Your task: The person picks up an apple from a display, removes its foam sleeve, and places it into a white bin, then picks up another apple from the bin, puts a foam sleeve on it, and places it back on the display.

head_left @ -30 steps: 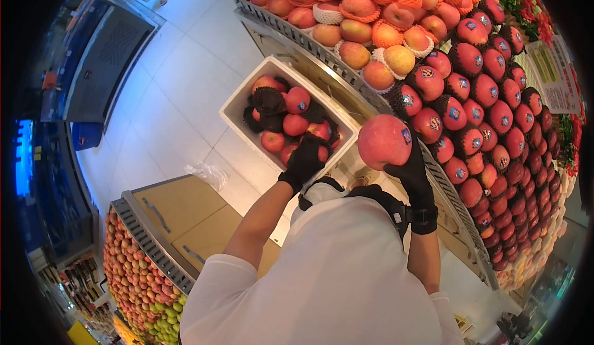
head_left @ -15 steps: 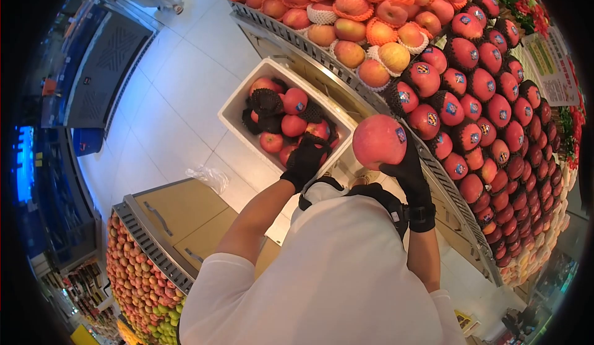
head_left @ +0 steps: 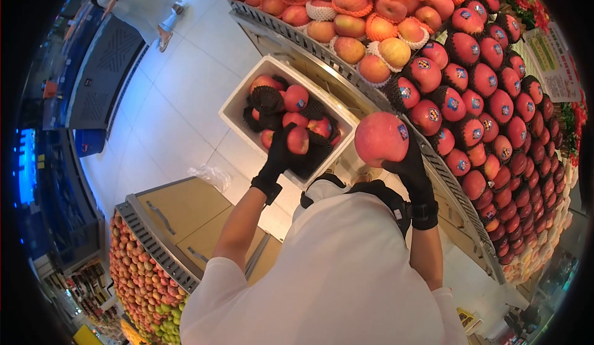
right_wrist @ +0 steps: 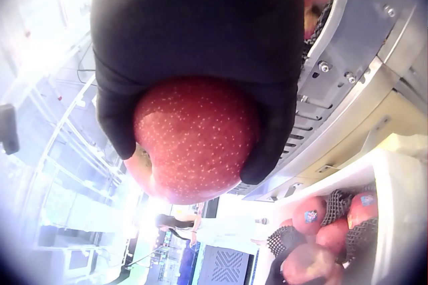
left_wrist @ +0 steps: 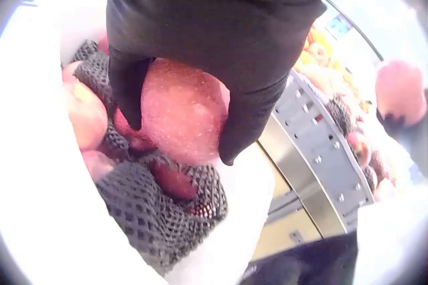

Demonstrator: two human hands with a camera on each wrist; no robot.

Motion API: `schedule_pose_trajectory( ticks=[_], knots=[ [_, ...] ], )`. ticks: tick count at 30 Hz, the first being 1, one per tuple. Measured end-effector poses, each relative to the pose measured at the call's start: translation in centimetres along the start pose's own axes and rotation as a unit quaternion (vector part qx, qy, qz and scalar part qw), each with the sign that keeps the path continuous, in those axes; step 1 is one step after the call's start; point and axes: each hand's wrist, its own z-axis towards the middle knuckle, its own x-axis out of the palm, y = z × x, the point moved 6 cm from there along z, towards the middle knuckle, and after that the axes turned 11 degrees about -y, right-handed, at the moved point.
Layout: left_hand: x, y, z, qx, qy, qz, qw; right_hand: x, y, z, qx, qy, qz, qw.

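My black-gloved left hand (head_left: 279,154) grips a red apple (head_left: 297,140) over the white foam box (head_left: 238,124). In the left wrist view, thumb and fingers curl round both sides of that apple (left_wrist: 186,112). More red apples, some in black foam nets (left_wrist: 157,208), lie in the box beneath. To the right of the box, my gloved right hand (head_left: 413,170) holds up a large red apple (head_left: 382,140) with a blue sticker. The right wrist view shows its speckled skin (right_wrist: 197,139) between the curled fingers.
A sloped stand of stickered red apples (head_left: 473,101) rises at my right, with netted apples (head_left: 349,28) at the far end. A slotted metal rail (head_left: 455,206) edges it. Behind left stand wooden cabinets (head_left: 185,215) and a fruit heap (head_left: 139,261). A person (head_left: 139,8) is at far left.
My left hand has come up and back from the box's near corner, now with an apple in its grip. The right hand stays nearly still. A person has moved further into view.
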Motion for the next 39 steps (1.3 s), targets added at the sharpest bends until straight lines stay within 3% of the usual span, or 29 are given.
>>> schedule_pose_trajectory(
  ticks=[4, 7, 9, 13, 16, 20, 23, 26, 29, 32, 35, 38, 39],
  knots=[
    [-5.0, 1.0, 3.8, 0.003, -0.056, 0.002, 0.998, 0.3, 0.3, 0.1, 0.009, 0.005, 0.027, 1.000],
    [-8.6, 2.1, 5.2, -0.004, -0.109, 0.124, 0.986, 0.5, 0.4, 0.1, 0.003, 0.003, 0.007, 1.000],
    [-9.9, 3.0, 6.0, -0.068, -0.114, 0.237, 0.962, 0.6, 0.4, 0.1, 0.001, 0.007, -0.004, 1.000],
    [-7.2, 6.0, 8.4, -0.040, 0.053, 0.331, 0.941, 1.1, 0.4, 0.1, 0.009, 0.020, -0.005, 1.000],
    [-6.5, 7.0, 8.9, 0.027, 0.033, 0.292, 0.955, 1.1, 0.9, -0.2, 0.000, 0.015, -0.022, 1.000],
    [-6.8, 8.6, 10.2, -0.026, 0.018, 0.086, 0.996, 0.0, 0.6, -0.7, 0.005, -0.014, -0.033, 0.999],
    [-7.1, 8.7, 10.0, -0.117, 0.020, 0.232, 0.965, -0.6, 0.7, -0.8, 0.005, -0.032, -0.064, 0.997],
    [-6.9, 10.2, 9.8, -0.080, 0.020, 0.262, 0.962, -1.0, 0.2, -0.9, 0.014, -0.038, -0.064, 0.997],
    [-6.6, 11.3, 9.7, -0.096, 0.011, 0.273, 0.957, -1.0, -0.4, -0.9, 0.025, -0.036, -0.043, 0.998],
    [-6.4, 12.4, 9.5, -0.009, -0.003, 0.269, 0.963, -0.5, 0.1, -0.7, 0.021, -0.034, -0.076, 0.996],
    [-6.9, 7.3, 9.1, -0.077, 0.060, 0.386, 0.917, 0.1, 0.4, -0.4, 0.007, -0.024, -0.063, 0.998],
    [-4.0, 7.6, 6.6, -0.048, 0.130, 0.385, 0.912, 0.4, 0.2, -0.2, 0.006, -0.017, -0.068, 0.998],
    [-3.3, 7.0, 4.2, 0.011, 0.064, 0.208, 0.976, 0.6, 0.1, -0.1, 0.003, -0.016, -0.068, 0.998]
  ],
)
